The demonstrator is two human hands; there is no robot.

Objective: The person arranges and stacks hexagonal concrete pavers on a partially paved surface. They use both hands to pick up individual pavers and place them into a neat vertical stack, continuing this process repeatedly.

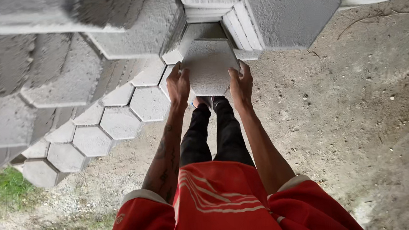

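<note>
With several rows of hexagonal pavers (120, 122) already laid and bare sand (347, 120) left, the left hand (178, 85) and right hand (241, 83) grip a grey paving block (209, 72) by its sides, held at the stack (274, 13).

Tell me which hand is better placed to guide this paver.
Left, probably: both grip the hexagonal paver, but the left hand is toward the laid pavers; the right hand faces bare dirt.

grey paver (209, 67), red striped shirt (219, 199), black trousers (210, 133)
</note>
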